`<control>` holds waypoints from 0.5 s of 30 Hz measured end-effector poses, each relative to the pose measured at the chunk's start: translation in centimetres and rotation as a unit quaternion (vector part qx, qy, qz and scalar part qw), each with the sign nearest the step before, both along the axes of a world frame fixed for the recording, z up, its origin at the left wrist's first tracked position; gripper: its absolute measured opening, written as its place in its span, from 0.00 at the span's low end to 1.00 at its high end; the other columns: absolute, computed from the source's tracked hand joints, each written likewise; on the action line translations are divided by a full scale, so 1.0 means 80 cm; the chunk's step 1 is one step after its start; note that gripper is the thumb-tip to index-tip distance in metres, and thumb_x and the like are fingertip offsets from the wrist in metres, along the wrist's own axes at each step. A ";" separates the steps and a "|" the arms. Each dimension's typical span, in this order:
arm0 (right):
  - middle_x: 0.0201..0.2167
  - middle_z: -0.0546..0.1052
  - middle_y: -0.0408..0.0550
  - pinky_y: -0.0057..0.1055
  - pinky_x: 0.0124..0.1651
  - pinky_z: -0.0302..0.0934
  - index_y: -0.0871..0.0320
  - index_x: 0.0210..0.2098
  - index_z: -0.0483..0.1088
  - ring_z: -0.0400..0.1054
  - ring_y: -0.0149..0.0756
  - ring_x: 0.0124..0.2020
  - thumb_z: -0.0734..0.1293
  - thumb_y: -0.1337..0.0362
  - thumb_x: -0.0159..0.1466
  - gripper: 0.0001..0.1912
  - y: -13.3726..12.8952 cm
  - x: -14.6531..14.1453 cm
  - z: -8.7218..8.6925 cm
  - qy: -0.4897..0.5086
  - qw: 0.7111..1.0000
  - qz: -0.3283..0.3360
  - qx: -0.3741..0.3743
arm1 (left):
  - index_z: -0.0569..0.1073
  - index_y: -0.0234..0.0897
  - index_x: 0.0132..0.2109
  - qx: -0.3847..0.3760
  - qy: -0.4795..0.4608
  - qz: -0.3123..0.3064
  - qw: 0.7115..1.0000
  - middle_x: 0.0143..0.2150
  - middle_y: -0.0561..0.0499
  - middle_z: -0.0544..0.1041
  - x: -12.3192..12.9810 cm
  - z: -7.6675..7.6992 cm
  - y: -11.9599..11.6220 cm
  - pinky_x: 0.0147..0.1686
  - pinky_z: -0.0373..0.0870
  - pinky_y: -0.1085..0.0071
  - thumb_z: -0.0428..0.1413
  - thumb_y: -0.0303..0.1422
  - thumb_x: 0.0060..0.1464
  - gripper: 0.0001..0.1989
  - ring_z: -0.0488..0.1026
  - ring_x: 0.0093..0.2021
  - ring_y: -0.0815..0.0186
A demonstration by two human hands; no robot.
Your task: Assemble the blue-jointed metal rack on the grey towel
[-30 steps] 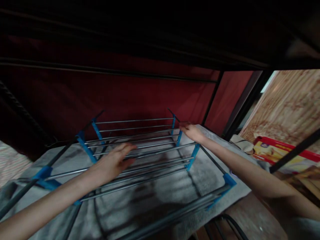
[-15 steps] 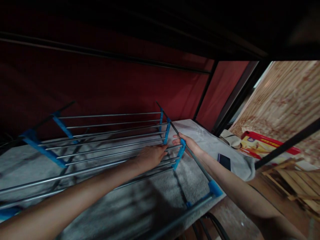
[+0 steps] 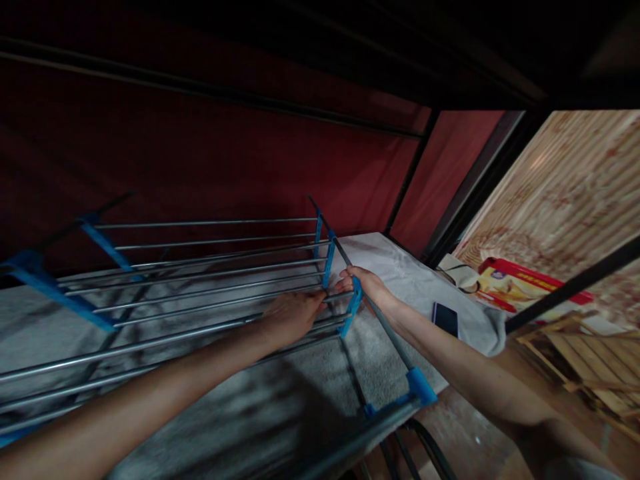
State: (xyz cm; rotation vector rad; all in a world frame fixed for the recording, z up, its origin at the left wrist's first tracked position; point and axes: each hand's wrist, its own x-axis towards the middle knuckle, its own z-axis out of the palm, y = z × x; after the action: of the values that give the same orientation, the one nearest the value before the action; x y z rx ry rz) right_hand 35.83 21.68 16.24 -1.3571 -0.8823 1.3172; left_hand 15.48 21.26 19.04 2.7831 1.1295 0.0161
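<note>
A shoe rack of thin metal tubes and blue plastic brackets lies on its side across a grey cloth-covered surface. My left hand is closed around one tube close to its right end, its fingertips partly hidden. Just to the right, my right hand wraps the side pole at a blue bracket, where that tube meets it. Another blue bracket sits at the pole's near corner. On the left side, more blue brackets join the other tube ends.
The grey cloth covers the surface beneath the rack. A phone lies on its right part, with a red and yellow box beyond. Wooden slats stand lower right. Dark metal frame bars and a red panel enclose the back.
The view has shifted slightly, so the rack and both hands appear a little further left. Both hands keep their places on the rack.
</note>
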 end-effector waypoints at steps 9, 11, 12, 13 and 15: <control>0.21 0.77 0.46 0.29 0.31 0.65 0.56 0.32 0.70 0.72 0.36 0.26 0.62 0.53 0.64 0.14 0.000 0.001 0.000 -0.044 0.999 0.005 0.011 | 0.71 0.38 0.57 0.004 0.001 -0.014 1.000 0.47 0.41 0.81 0.000 0.000 0.001 0.42 0.72 0.57 0.39 0.38 0.68 0.21 0.79 0.46 0.49; 0.21 0.76 0.45 0.29 0.31 0.64 0.56 0.31 0.69 0.71 0.35 0.25 0.62 0.53 0.65 0.14 0.000 0.000 0.000 -0.046 0.999 0.004 0.020 | 0.70 0.38 0.59 -0.001 -0.002 -0.009 1.000 0.48 0.41 0.81 0.001 -0.002 0.003 0.42 0.72 0.57 0.39 0.39 0.68 0.22 0.79 0.47 0.48; 0.21 0.76 0.45 0.29 0.31 0.64 0.56 0.31 0.69 0.71 0.35 0.25 0.61 0.54 0.65 0.14 0.000 0.000 0.000 -0.046 0.999 0.004 0.024 | 0.70 0.38 0.59 -0.005 -0.004 -0.008 1.000 0.48 0.41 0.81 0.001 -0.003 0.004 0.43 0.72 0.57 0.39 0.39 0.68 0.22 0.79 0.47 0.48; 0.21 0.76 0.45 0.29 0.30 0.63 0.56 0.30 0.69 0.70 0.34 0.24 0.61 0.55 0.65 0.14 0.000 -0.001 -0.001 -0.047 0.998 0.005 0.028 | 0.70 0.39 0.59 -0.010 -0.007 -0.007 1.000 0.48 0.41 0.81 0.001 -0.004 0.005 0.43 0.72 0.57 0.39 0.39 0.68 0.22 0.79 0.47 0.48; 0.21 0.76 0.45 0.28 0.29 0.62 0.57 0.30 0.69 0.69 0.33 0.23 0.60 0.55 0.65 0.14 -0.001 -0.001 -0.002 -0.050 0.998 0.008 0.036 | 0.70 0.39 0.59 -0.018 -0.012 -0.005 1.000 0.48 0.41 0.81 0.000 -0.004 0.006 0.44 0.71 0.57 0.39 0.39 0.68 0.22 0.79 0.47 0.49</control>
State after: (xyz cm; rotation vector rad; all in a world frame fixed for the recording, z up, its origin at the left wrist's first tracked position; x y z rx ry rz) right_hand 35.75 21.64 16.11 -1.3713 -1.0008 1.2279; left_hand 15.52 21.75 18.70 2.7492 1.0990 0.0277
